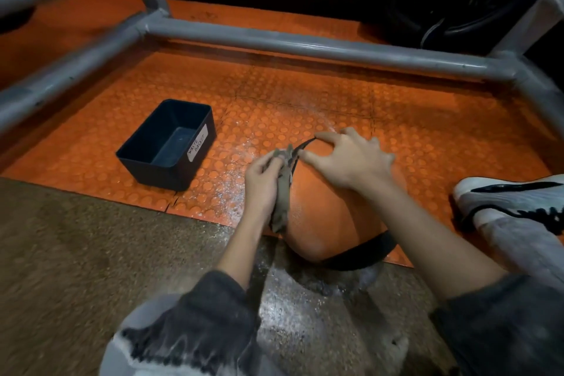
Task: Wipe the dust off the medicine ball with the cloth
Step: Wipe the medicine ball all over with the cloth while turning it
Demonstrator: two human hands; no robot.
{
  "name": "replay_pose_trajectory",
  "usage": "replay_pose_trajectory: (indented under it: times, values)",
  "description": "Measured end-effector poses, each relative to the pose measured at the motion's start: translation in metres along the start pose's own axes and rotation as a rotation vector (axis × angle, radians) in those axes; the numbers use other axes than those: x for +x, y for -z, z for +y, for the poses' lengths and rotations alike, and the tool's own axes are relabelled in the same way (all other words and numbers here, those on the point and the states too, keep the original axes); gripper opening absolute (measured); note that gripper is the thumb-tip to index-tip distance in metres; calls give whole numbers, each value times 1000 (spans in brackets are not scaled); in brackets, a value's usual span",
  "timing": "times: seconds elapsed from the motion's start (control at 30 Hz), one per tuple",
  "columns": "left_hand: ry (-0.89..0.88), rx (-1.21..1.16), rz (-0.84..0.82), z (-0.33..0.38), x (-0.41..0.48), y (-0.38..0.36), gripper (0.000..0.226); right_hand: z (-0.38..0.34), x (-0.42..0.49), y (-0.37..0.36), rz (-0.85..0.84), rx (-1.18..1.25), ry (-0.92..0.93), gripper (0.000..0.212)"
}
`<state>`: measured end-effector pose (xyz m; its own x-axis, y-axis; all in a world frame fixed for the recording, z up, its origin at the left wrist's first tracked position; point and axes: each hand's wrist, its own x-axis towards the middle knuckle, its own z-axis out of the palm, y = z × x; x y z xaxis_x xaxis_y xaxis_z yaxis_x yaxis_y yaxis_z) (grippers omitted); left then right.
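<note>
I'm bunching the cloth (pixel 281 207) in my left hand (pixel 263 184) against the orange medicine ball's (pixel 323 220) left flank. It's sitting on the floor (pixel 403 119) just before me, my right hand (pixel 351 162) bracing its top, fingers splayed.

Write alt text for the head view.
A person's left hand holds a grey-brown cloth against the left side of an orange medicine ball with black bands, while the right hand steadies its top. A black plastic bin sits left on the dusty orange studded mat.

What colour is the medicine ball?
The medicine ball is orange with black bands; head view.
</note>
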<state>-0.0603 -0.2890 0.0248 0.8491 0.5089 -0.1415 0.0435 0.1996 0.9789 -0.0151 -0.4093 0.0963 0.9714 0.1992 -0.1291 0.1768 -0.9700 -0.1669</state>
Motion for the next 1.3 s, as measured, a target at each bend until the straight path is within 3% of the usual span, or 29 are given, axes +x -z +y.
replay_pose_trajectory:
  times: [0.13, 0.2, 0.43, 0.57, 0.7, 0.83, 0.9, 1.0, 1.07, 1.3]
  values:
    - [-335, 46, 47, -12, -29, 10, 19, -33, 33, 1, -60, -63, -9, 65]
    - [-378, 62, 64, -11, -32, 11, 18, -48, 44, 2, -121, -110, -12, 70]
    - [113, -4, 21, 1, 35, 22, 21, -43, 36, 0, -123, -128, 80, 72]
    - [90, -35, 65, -1, 28, 15, 19, -44, 42, 1, -104, -85, 22, 66]
    - [-199, -19, 225, -14, -25, 10, 17, -53, 52, 0, -102, -90, -28, 72]
    - [-301, 17, 218, -17, -51, 3, 14, -57, 54, 3, -134, -100, -23, 75]
    - [-247, 37, 187, -16, -24, 8, 12, -49, 51, 5, -139, -85, -7, 71]
    - [30, 37, 147, -11, 27, 14, 11, -41, 45, 5, -118, -73, 12, 63]
    - [80, 72, 155, -12, 38, 11, 15, -39, 44, 3, -94, -67, -4, 64]
    - [-349, 137, 439, -49, -56, -28, 26, -57, 56, 1, -91, -83, -51, 77]
